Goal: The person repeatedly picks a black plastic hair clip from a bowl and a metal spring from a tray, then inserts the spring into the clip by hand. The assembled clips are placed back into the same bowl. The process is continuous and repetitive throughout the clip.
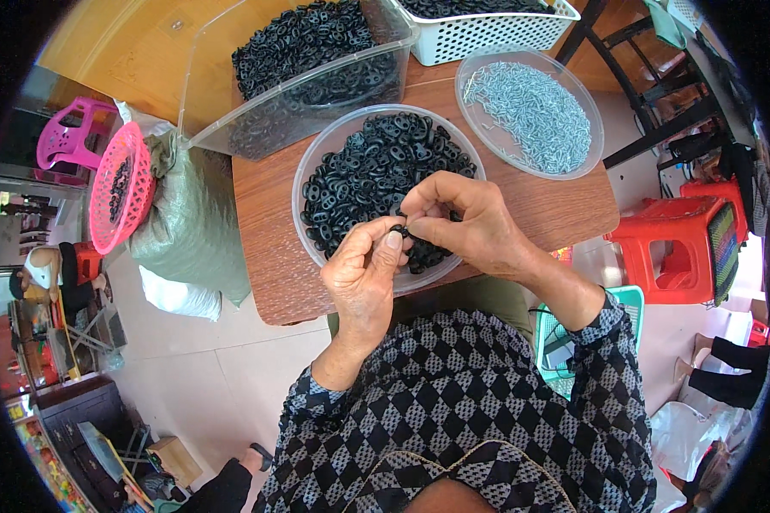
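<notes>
Over a round clear tub full of small black oval plastic pieces with holes, my two hands meet. Between thumb and forefinger, my left hand pinches one small black plastic piece. My right hand has its thumb and forefinger pressed together right beside that piece; whatever sits between those fingertips is too small to make out. To the right of the tub, a shallow round container holds many small silver screw-like pins.
The containers stand on a brown wooden table. Behind are a clear bin and a white basket, both with black pieces. At left are a pink basket and a sack; at right, a red stool. Other people sit nearby.
</notes>
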The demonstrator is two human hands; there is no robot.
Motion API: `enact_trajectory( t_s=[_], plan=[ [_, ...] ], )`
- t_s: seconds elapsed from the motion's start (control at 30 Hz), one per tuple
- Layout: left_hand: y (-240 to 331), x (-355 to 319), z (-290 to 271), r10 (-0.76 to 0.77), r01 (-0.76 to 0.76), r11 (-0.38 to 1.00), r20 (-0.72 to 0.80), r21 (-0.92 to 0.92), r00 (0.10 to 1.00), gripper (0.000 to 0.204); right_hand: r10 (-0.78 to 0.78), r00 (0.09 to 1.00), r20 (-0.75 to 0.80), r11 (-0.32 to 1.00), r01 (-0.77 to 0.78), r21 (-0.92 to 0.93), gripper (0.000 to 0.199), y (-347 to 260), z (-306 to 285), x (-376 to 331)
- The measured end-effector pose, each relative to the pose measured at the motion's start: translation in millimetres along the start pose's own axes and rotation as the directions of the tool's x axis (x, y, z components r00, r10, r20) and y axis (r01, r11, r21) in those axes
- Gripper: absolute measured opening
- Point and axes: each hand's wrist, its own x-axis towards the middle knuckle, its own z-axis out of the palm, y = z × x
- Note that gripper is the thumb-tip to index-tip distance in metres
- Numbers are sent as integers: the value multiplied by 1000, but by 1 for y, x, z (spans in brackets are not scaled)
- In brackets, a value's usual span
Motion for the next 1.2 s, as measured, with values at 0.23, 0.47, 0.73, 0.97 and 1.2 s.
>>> enact_trajectory(
  t_s=[0.23,0.47,0.73,0.97,1.2],
  plan=[
    [0,1,-1,-75,76,996,21,-49,997,16,28,1000,1,999,-28,33,10,4,0,-2],
    [0,0,-1,-45,46,999,10,-6,999,14,120,991,59,991,-122,47,12,5,-2,-1],
    [-6,1,-1,141,-136,959,-2,250,990,12,28,999,31,998,-30,49,8,8,1,-2],
    [-4,1,2,235,-220,900,5,378,972,9,12,1000,-19,997,-11,77,7,10,8,-4],
    [-7,2,1,146,-121,955,-74,270,987,9,65,996,-66,992,-57,116,5,8,19,-1]
  ],
)
